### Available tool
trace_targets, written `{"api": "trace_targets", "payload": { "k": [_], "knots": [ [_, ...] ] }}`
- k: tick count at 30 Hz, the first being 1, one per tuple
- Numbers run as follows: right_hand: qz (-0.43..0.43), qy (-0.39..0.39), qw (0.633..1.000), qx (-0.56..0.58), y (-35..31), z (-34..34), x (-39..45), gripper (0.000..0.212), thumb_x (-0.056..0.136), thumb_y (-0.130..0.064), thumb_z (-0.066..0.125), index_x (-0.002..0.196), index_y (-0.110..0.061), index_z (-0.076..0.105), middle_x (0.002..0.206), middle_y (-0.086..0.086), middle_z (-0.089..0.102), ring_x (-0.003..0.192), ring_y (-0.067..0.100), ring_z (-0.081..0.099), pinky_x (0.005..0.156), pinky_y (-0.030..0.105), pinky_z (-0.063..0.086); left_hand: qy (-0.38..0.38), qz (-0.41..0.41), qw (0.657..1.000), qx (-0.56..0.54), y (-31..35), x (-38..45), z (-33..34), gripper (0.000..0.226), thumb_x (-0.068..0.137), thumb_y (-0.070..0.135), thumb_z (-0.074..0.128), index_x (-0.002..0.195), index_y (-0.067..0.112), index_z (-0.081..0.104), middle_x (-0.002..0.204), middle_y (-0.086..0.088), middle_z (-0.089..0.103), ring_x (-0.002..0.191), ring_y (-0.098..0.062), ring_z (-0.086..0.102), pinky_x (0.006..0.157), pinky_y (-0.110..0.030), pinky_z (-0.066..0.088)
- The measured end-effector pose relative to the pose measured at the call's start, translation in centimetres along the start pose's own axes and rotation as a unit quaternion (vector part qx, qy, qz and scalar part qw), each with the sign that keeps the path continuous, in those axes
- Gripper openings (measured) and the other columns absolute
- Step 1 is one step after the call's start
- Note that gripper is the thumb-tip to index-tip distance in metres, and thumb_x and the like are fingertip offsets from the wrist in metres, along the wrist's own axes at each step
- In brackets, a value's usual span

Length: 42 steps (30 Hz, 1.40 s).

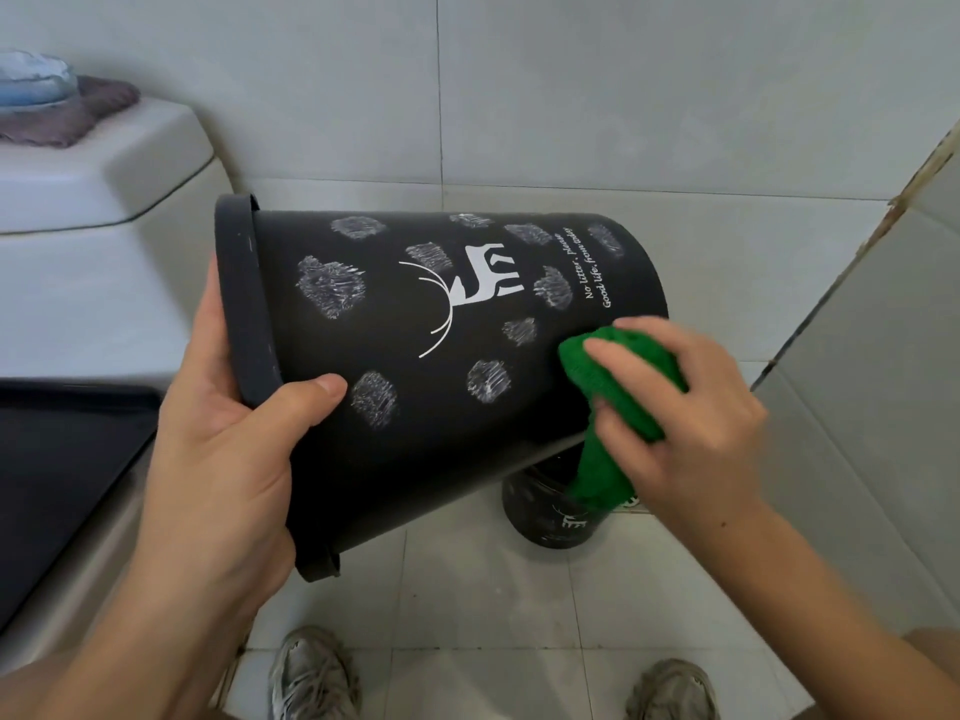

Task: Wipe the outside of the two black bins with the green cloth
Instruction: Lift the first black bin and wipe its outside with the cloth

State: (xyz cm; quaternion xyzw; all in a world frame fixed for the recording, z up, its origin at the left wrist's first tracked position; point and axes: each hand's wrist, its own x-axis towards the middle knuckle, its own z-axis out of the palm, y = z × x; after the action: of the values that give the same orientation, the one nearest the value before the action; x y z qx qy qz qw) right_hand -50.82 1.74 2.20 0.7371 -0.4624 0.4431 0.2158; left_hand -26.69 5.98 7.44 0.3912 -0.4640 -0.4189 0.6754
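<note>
White porcelain fills the far left: a toilet tank (88, 163) with a folded purple-grey cloth (78, 114) and a pale blue bundle (34, 80) on its lid, and below it a dark toilet lid (57, 475), all outboard of the left hand's hold. The left hand (223, 439) grips the rim of the held black bin (426, 356), its thumb lying over the outside wall just past the rim band and its fingers out of sight behind the rim. That bin is up off the floor and lies nearly on its side, its long axis running left to right, the open mouth toward the left hand and the closed base pointing right and slightly away; what is inside cannot be seen. Chalky white smudges (330, 285) dot its wall around a white deer print (480, 275) and a line of white lettering. Toward the base end, well away from the left grip, the right hand (680, 413) has its fingers curled over the bunched green cloth (618, 371) and presses it against the bin's wall, a tail of cloth hanging down. Directly beneath that hand, the second black bin (550, 517) stands upright on the tiled floor (467, 589), mostly hidden, with the cloth's tail in front of it. Two grey shoes (311, 672) show at the bottom edge.
</note>
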Motion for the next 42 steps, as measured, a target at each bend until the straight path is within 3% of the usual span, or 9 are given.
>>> {"api": "trace_targets", "payload": {
  "k": [4, 9, 14, 20, 25, 27, 31, 36, 42],
  "knots": [
    [0.080, 0.048, 0.995, 0.022, 0.2, -0.4, 0.8, 0.030, 0.083, -0.010, 0.061, 0.111, -0.007, 0.072, 0.113, 0.018, 0.064, 0.099, 0.035, 0.063, 0.087, 0.034, 0.048, 0.004, 0.003, 1.000, -0.012, 0.2, -0.1, -0.1, 0.077, 0.085, -0.020, 0.041, 0.143, 0.030, 0.045, 0.118, 0.005, 0.071, 0.111, -0.021, 0.066, 0.091, -0.048, 0.054],
    [-0.050, -0.017, 0.998, 0.016, -1.2, 0.0, -0.8, 0.029, 0.087, -0.012, 0.062, 0.115, -0.015, 0.069, 0.114, 0.017, 0.066, 0.098, 0.032, 0.063, 0.087, 0.031, 0.046, 0.002, 0.001, 1.000, -0.003, 0.0, -0.2, 0.1, 0.079, 0.085, -0.021, 0.041, 0.143, 0.032, 0.044, 0.115, 0.007, 0.072, 0.109, -0.019, 0.068, 0.091, -0.047, 0.055],
    [0.128, 0.042, 0.990, 0.045, 0.8, -0.3, 1.3, 0.034, 0.083, -0.014, 0.059, 0.114, -0.010, 0.071, 0.116, 0.015, 0.063, 0.102, 0.032, 0.062, 0.091, 0.031, 0.046, 0.002, 0.008, 1.000, -0.006, 0.0, -0.1, -0.1, 0.080, 0.084, -0.021, 0.040, 0.145, 0.031, 0.042, 0.118, 0.006, 0.071, 0.111, -0.020, 0.067, 0.091, -0.051, 0.054],
    [-0.017, -0.036, 0.998, 0.044, -2.5, 0.3, -1.2, 0.030, 0.085, -0.012, 0.063, 0.113, -0.011, 0.073, 0.114, 0.016, 0.066, 0.099, 0.031, 0.064, 0.087, 0.031, 0.048, -0.004, -0.005, 1.000, -0.010, -0.4, -0.3, 0.3, 0.079, 0.085, -0.020, 0.041, 0.142, 0.033, 0.046, 0.114, 0.004, 0.072, 0.109, -0.024, 0.067, 0.093, -0.055, 0.052],
    [0.090, 0.024, 0.994, 0.054, -1.5, 0.2, 0.7, 0.030, 0.083, -0.013, 0.061, 0.111, -0.009, 0.073, 0.112, 0.015, 0.064, 0.097, 0.030, 0.063, 0.084, 0.030, 0.049, -0.003, 0.006, 1.000, -0.015, -0.5, -0.5, 0.6, 0.080, 0.085, -0.021, 0.042, 0.145, 0.033, 0.041, 0.120, 0.003, 0.069, 0.113, -0.026, 0.065, 0.098, -0.056, 0.048],
    [0.070, 0.001, 0.994, 0.079, -3.4, 0.5, -0.3, 0.032, 0.083, -0.014, 0.061, 0.113, -0.011, 0.072, 0.113, 0.015, 0.064, 0.097, 0.030, 0.063, 0.084, 0.033, 0.050, -0.008, 0.008, 1.000, -0.013, -0.7, -0.6, 0.9, 0.081, 0.085, -0.021, 0.042, 0.146, 0.032, 0.039, 0.123, 0.003, 0.068, 0.116, -0.025, 0.064, 0.100, -0.056, 0.047],
    [-0.020, -0.053, 0.995, 0.087, -4.9, 0.6, -1.5, 0.032, 0.085, -0.014, 0.063, 0.116, -0.015, 0.071, 0.112, 0.014, 0.066, 0.096, 0.026, 0.063, 0.084, 0.027, 0.050, -0.015, -0.001, 1.000, -0.020, -1.3, -0.6, 1.2, 0.082, 0.085, -0.022, 0.042, 0.148, 0.030, 0.037, 0.125, 0.002, 0.067, 0.117, -0.025, 0.063, 0.101, -0.057, 0.046],
    [0.101, 0.023, 0.991, 0.088, -2.6, 0.0, 0.9, 0.031, 0.083, -0.014, 0.060, 0.111, -0.009, 0.073, 0.112, 0.014, 0.063, 0.097, 0.027, 0.063, 0.081, 0.032, 0.051, -0.012, 0.020, 1.000, -0.007, -0.9, -0.6, 1.1, 0.080, 0.083, -0.017, 0.045, 0.146, 0.032, 0.039, 0.122, 0.007, 0.068, 0.116, -0.023, 0.064, 0.101, -0.055, 0.047],
    [-0.001, -0.040, 0.996, 0.082, -4.1, 0.1, -0.3, 0.031, 0.084, -0.015, 0.062, 0.114, -0.014, 0.072, 0.113, 0.013, 0.066, 0.096, 0.028, 0.064, 0.082, 0.029, 0.051, -0.006, 0.005, 1.000, -0.016, -1.0, -0.6, 1.2, 0.079, 0.086, -0.019, 0.042, 0.147, 0.031, 0.038, 0.122, 0.004, 0.069, 0.114, -0.024, 0.065, 0.099, -0.056, 0.048]
  ]
}}
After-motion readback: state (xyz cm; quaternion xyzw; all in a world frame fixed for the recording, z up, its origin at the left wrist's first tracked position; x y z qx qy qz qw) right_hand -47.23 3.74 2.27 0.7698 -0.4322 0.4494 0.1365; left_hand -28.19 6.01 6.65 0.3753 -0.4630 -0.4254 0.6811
